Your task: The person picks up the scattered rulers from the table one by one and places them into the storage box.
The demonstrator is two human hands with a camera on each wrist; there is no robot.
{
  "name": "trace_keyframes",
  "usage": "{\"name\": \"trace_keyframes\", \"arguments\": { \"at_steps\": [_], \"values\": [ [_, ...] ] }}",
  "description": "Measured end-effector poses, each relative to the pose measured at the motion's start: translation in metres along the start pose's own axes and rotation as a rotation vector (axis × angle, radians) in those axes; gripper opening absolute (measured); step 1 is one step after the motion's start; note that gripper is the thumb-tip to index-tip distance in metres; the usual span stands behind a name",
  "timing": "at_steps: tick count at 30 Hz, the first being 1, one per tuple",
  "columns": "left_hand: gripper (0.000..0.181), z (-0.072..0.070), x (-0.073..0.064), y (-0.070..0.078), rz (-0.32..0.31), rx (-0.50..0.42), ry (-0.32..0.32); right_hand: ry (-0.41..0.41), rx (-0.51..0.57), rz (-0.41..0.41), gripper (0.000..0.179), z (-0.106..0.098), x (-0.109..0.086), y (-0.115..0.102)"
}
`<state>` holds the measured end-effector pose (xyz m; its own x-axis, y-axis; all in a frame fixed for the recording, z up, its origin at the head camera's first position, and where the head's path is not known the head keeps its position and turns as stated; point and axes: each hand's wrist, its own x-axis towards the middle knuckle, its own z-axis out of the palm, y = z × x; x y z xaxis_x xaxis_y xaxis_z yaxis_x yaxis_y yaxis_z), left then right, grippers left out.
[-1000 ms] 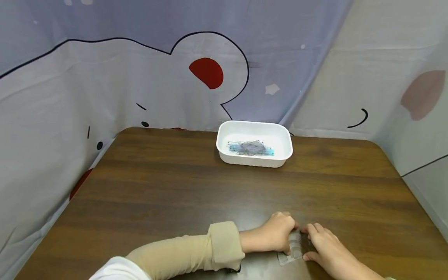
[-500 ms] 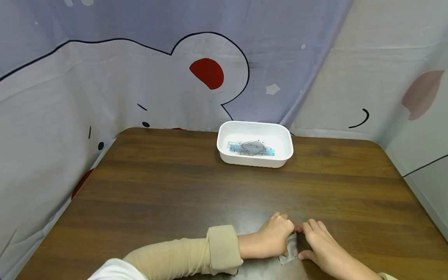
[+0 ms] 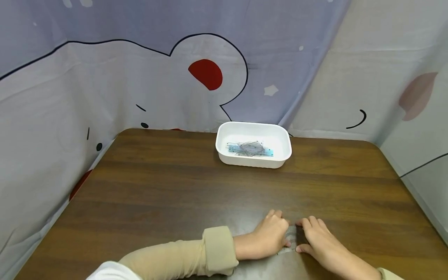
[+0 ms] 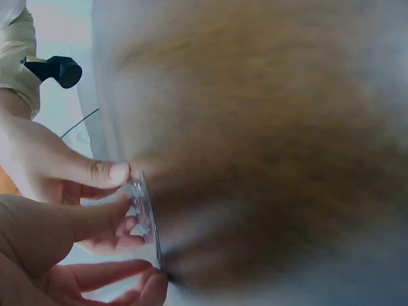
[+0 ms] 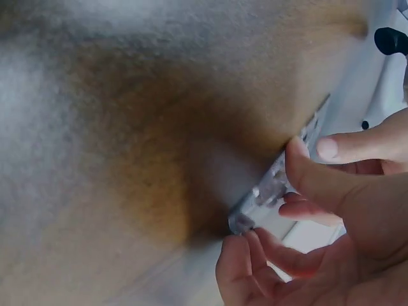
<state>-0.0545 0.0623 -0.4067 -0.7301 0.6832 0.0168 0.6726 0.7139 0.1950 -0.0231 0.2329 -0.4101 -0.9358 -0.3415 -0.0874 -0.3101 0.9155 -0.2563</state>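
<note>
A thin, clear, flat plastic piece with curved markings (image 3: 291, 235) is between the two hands near the front of the table. My left hand (image 3: 267, 236) grips its left side, thumb toward me and fingers at the far end. Thumb and fingertips of my right hand (image 3: 322, 243) pinch the opposite side. The left wrist view shows the clear plastic piece (image 4: 146, 217) nearly edge-on, fingers of both hands at its ends. From the right wrist, the clear plastic piece (image 5: 274, 185) looks slanted, its face partly hidden by the fingers.
At the back of the brown wooden table (image 3: 168, 182) stands a white plastic tray (image 3: 224, 154). Inside it lie a blue translucent strip (image 3: 268, 152) and clear flat pieces with dark edges (image 3: 252, 147). A printed curtain (image 3: 150, 81) hangs behind the table.
Both hands have shifted slightly left with the clear plastic piece between them, and the piece now shows narrower in the head view. The tray has not moved on the table.
</note>
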Motion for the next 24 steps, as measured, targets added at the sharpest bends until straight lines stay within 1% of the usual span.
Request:
{"name": "trace_keyframes", "arguments": {
  "at_steps": [3,6,8,11,16,20,24],
  "values": [
    [0.043,0.002,-0.002,0.001,-0.054,-0.002,0.002,0.026,-0.003,0.019,0.049,0.002,0.001,0.0],
    [0.046,0.003,-0.002,0.002,-0.097,0.004,0.018,0.07,-0.005,0.013,0.044,0.003,0.002,0.0],
    [0.047,0.004,0.0,0.002,-0.118,0.001,0.032,0.07,0.006,0.012,0.043,0.003,0.004,0.0],
    [0.049,0.004,0.002,0.002,-0.136,-0.008,0.04,0.039,0.047,0.023,0.043,0.001,0.006,0.0],
    [0.052,0.002,0.008,-0.001,-0.157,-0.064,0.002,-0.01,0.104,0.031,0.049,-0.003,0.009,-0.001],
    [0.053,-0.001,0.011,-0.003,-0.163,-0.08,-0.044,-0.007,0.11,0.008,0.047,-0.003,0.009,-0.003],
    [0.054,-0.003,0.014,-0.005,-0.156,-0.083,-0.07,-0.005,0.103,-0.025,0.045,-0.003,0.011,-0.003]
  ]
}}
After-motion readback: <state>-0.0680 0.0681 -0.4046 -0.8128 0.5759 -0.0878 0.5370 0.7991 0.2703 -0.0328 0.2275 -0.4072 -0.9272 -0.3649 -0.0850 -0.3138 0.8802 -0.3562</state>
